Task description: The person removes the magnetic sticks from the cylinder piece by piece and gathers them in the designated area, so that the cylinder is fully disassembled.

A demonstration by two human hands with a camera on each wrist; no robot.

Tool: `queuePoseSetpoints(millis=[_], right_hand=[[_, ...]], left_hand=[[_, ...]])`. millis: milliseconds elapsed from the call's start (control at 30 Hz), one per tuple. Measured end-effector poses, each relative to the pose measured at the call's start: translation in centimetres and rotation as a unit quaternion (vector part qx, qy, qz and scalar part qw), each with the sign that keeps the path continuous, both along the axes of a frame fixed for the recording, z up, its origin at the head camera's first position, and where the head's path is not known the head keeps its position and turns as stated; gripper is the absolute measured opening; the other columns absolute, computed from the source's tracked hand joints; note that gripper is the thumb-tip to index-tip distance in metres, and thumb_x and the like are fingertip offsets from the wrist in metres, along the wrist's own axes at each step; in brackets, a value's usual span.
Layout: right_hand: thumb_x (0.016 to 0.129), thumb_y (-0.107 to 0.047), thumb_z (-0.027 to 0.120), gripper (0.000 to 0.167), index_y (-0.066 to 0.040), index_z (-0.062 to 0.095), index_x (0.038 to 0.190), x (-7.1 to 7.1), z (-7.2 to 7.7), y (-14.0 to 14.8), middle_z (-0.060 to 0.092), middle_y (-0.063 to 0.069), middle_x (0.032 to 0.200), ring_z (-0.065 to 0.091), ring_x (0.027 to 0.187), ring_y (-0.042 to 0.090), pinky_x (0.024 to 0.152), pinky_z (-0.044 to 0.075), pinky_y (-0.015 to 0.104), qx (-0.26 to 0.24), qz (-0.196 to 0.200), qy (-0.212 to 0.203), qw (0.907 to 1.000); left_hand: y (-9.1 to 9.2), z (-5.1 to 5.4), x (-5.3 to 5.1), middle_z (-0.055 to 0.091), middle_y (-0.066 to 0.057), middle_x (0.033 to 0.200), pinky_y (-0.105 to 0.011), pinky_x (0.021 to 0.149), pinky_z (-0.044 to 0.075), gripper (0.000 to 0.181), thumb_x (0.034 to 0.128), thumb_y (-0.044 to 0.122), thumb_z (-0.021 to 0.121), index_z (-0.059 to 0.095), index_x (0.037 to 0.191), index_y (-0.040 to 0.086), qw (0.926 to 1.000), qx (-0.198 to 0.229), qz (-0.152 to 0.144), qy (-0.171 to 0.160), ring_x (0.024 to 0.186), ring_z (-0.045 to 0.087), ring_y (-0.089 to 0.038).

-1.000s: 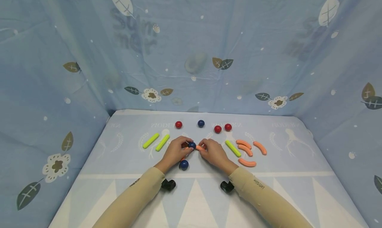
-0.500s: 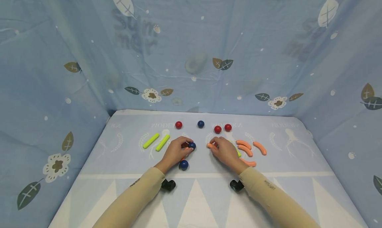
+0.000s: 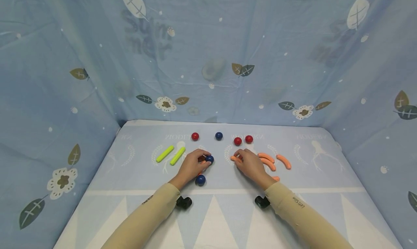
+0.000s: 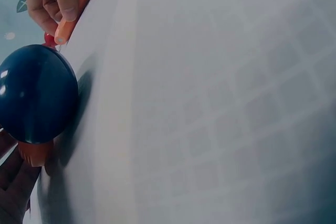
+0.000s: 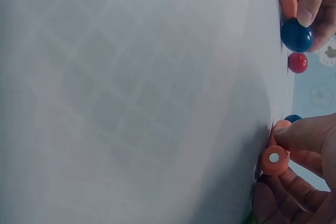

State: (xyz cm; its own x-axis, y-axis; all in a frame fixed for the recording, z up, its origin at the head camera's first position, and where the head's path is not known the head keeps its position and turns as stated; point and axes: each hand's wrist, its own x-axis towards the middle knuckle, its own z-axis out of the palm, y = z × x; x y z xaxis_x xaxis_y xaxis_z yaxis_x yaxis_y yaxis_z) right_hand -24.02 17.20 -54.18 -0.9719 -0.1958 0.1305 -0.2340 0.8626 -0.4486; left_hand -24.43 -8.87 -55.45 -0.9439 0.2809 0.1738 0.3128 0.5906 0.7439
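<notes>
My left hand (image 3: 191,165) pinches a dark blue ball (image 3: 210,159) between thumb and fingers. An orange stick (image 3: 200,173), partly hidden by that hand, runs down toward a second blue ball (image 3: 200,180), which looms large in the left wrist view. To the right, my right hand (image 3: 251,165) holds a short curved orange stick (image 3: 233,158) by thumb and fingertips. Its round end (image 5: 274,157) shows a pale disc in the right wrist view. A gap separates this stick from the ball in my left hand.
Two lime-green sticks (image 3: 164,153) lie left of my left hand. Farther back are a red ball (image 3: 195,136), a blue ball (image 3: 219,136) and two more red balls (image 3: 238,141). Several curved orange sticks (image 3: 283,161) lie at the right. Patterned cloth (image 3: 211,79) rises behind the table.
My right hand has moved right with its orange stick, away from the blue ball it was against. It now covers the green stick at the right. My left hand has stayed put.
</notes>
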Motion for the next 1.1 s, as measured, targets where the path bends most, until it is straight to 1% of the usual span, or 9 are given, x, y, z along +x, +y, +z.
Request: queuePoseSetpoints(millis=[100, 200, 300, 433, 633, 767, 867, 967, 1100], right_hand=[[0.094, -0.023, 0.074, 0.015, -0.015, 0.073, 0.107, 0.1, 0.0, 0.0, 0.062, 0.0, 0.089, 0.056, 0.077, 0.017, 0.068, 0.05, 0.036, -0.003, 0.003, 0.005, 1.0], [0.093, -0.023, 0.075, 0.016, -0.015, 0.074, 0.107, 0.2, 0.0, 0.1, 0.063, 0.0, 0.092, 0.057, 0.08, 0.018, 0.07, 0.052, 0.037, -0.008, 0.002, 0.013, 0.9999], [0.092, -0.024, 0.076, 0.019, -0.013, 0.074, 0.108, 0.1, -0.2, 0.0, 0.065, 0.002, 0.097, 0.058, 0.084, 0.019, 0.075, 0.052, 0.039, -0.011, 0.002, 0.028, 0.9996], [0.092, -0.024, 0.076, 0.022, -0.012, 0.074, 0.11, 0.0, -0.3, 0.0, 0.066, 0.006, 0.101, 0.058, 0.087, 0.022, 0.077, 0.052, 0.04, -0.016, 0.006, 0.056, 0.9983], [0.09, -0.019, 0.076, 0.021, -0.011, 0.075, 0.11, -0.2, -0.3, -0.7, 0.066, 0.006, 0.099, 0.059, 0.085, 0.021, 0.074, 0.052, 0.04, -0.042, 0.016, 0.084, 0.9954], [0.088, -0.013, 0.074, 0.022, -0.011, 0.074, 0.11, -0.3, -0.1, -1.5, 0.065, 0.005, 0.098, 0.055, 0.082, 0.02, 0.073, 0.049, 0.037, -0.058, 0.029, 0.079, 0.9947], [0.089, -0.014, 0.074, 0.024, -0.013, 0.073, 0.113, -0.4, 0.0, -2.2, 0.065, 0.002, 0.101, 0.054, 0.084, 0.017, 0.075, 0.05, 0.034, -0.06, 0.042, 0.061, 0.9954], [0.09, -0.016, 0.075, 0.028, -0.015, 0.072, 0.118, -0.5, 0.0, -2.9, 0.067, 0.002, 0.104, 0.058, 0.087, 0.016, 0.079, 0.052, 0.034, -0.06, 0.069, 0.048, 0.9946], [0.091, -0.017, 0.076, 0.033, -0.014, 0.07, 0.123, -0.7, -0.1, -3.9, 0.068, 0.002, 0.112, 0.063, 0.099, 0.019, 0.087, 0.054, 0.037, -0.068, 0.114, 0.035, 0.9905]], left_hand=[[0.0, -0.1, -0.1, 0.068, 0.0, 0.115, -0.034, 0.094, 0.054, 0.029, 0.0898, 0.017, 0.08, 0.072, 0.118, 0.015, 1.0, 0.002, 0.002, -0.003, 0.099, 0.064, -0.014], [0.0, -0.2, -0.1, 0.068, 0.0, 0.116, -0.035, 0.094, 0.055, 0.029, 0.0898, 0.017, 0.08, 0.072, 0.117, 0.015, 1.0, 0.002, 0.002, 0.002, 0.1, 0.064, -0.015], [0.0, -0.4, -0.1, 0.068, 0.0, 0.116, -0.035, 0.094, 0.055, 0.029, 0.0896, 0.017, 0.08, 0.072, 0.117, 0.016, 1.0, 0.001, 0.002, 0.003, 0.101, 0.065, -0.014], [0.0, -0.4, 0.0, 0.068, 0.0, 0.117, -0.035, 0.094, 0.054, 0.029, 0.0894, 0.018, 0.08, 0.073, 0.118, 0.016, 1.0, 0.002, 0.002, 0.0, 0.102, 0.065, -0.015], [0.0, -0.4, 0.0, 0.068, 0.0, 0.119, -0.035, 0.094, 0.054, 0.032, 0.0895, 0.019, 0.08, 0.072, 0.121, 0.016, 1.0, 0.002, 0.001, -0.003, 0.103, 0.066, -0.015], [-0.1, -0.4, 0.1, 0.067, 0.0, 0.122, -0.034, 0.096, 0.055, 0.042, 0.0885, 0.019, 0.081, 0.069, 0.128, 0.016, 1.0, 0.002, 0.0, -0.006, 0.105, 0.066, -0.015], [-0.3, -0.3, 0.2, 0.066, 0.0, 0.122, -0.034, 0.096, 0.055, 0.047, 0.0879, 0.021, 0.082, 0.066, 0.132, 0.017, 0.9999, 0.006, 0.005, -0.011, 0.106, 0.066, -0.015], [-0.6, -0.3, 0.4, 0.066, -0.001, 0.12, -0.034, 0.095, 0.055, 0.049, 0.0885, 0.024, 0.082, 0.064, 0.134, 0.017, 0.9998, 0.013, 0.012, -0.012, 0.104, 0.066, -0.015], [-1.0, -0.4, 0.5, 0.067, -0.003, 0.117, -0.036, 0.093, 0.056, 0.052, 0.0889, 0.024, 0.081, 0.062, 0.137, 0.014, 0.9996, 0.023, 0.014, -0.004, 0.102, 0.066, -0.016]])
